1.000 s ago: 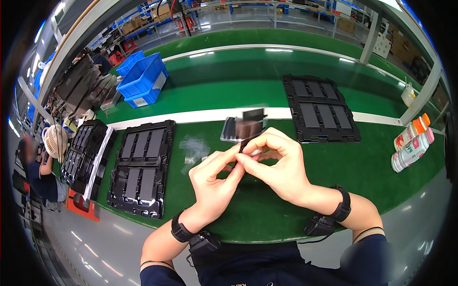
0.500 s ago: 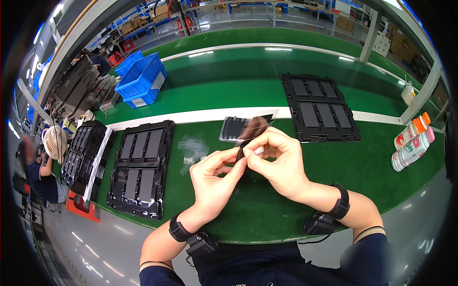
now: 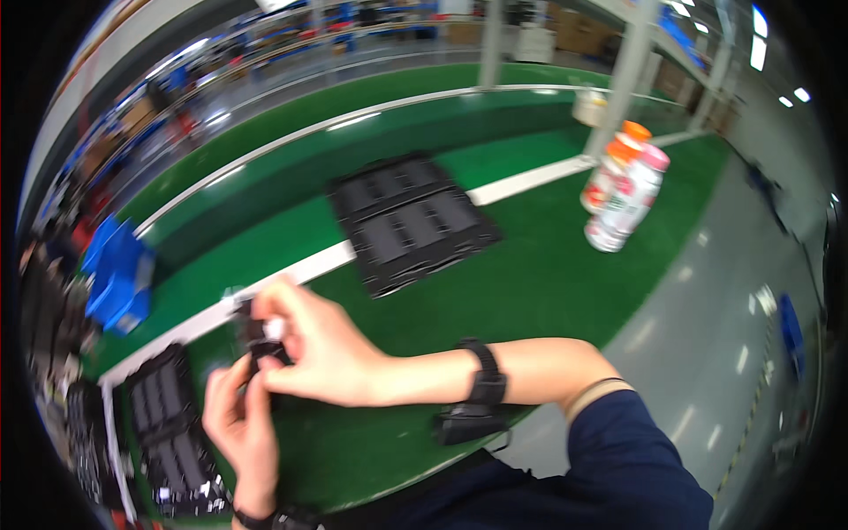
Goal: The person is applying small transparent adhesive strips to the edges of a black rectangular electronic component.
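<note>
Your right hand (image 3: 322, 349) is curled, its fingertips pinched on a small dark part (image 3: 258, 340) held just above the green bench (image 3: 548, 283) at the lower left of the view. Your left hand (image 3: 243, 424) comes up from below, its fingers bent and closed against the same part from underneath, so both hands meet on it. The part is blurred and mostly covered by your fingers; its long axis looks roughly upright in the picture, running away from you, but which end points where cannot be told. A small pale spot shows at its upper edge beside your right fingertips.

A black wrist strap (image 3: 484, 375) circles your right forearm, and a small black device (image 3: 468, 424) lies on the bench just under it. Left of your hands, a black compartmented tray (image 3: 168, 424) lies on the bench, near your left hand. Another black tray (image 3: 411, 221) lies well ahead, next to the white stripe (image 3: 530, 181) crossing the bench. At the far right stand bottles (image 3: 623, 190) with orange and pink caps, close together. A blue bin (image 3: 119, 278) sits at the left edge.
</note>
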Motion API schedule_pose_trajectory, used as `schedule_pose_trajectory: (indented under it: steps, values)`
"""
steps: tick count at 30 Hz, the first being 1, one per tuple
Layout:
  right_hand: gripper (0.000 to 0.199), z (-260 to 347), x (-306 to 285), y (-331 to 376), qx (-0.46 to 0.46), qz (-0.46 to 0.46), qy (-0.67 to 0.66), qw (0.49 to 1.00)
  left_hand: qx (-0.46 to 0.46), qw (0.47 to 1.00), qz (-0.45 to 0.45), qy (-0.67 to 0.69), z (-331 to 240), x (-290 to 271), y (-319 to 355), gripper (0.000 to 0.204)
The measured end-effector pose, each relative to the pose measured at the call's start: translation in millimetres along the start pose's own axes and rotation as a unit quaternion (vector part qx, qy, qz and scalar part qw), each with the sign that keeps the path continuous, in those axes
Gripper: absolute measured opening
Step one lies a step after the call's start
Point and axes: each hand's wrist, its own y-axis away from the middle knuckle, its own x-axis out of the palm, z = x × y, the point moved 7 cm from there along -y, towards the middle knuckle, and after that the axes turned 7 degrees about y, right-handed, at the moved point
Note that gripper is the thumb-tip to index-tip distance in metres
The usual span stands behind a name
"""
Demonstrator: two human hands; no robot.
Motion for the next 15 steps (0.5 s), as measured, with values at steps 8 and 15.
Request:
schedule_pose_trajectory:
  steps: [8,15]
  values:
    - [0.011,29.2,3.3,0.3,-0.350,0.088,0.272,0.892,-0.078,0.987,0.108,0.095,33.8,-4.3,-0.7,0.027]
    - [0.005,50.9,-12.8,-0.9,-0.391,0.021,0.291,0.873,-0.149,0.965,0.007,0.217,53.9,-26.1,-13.6,0.039]
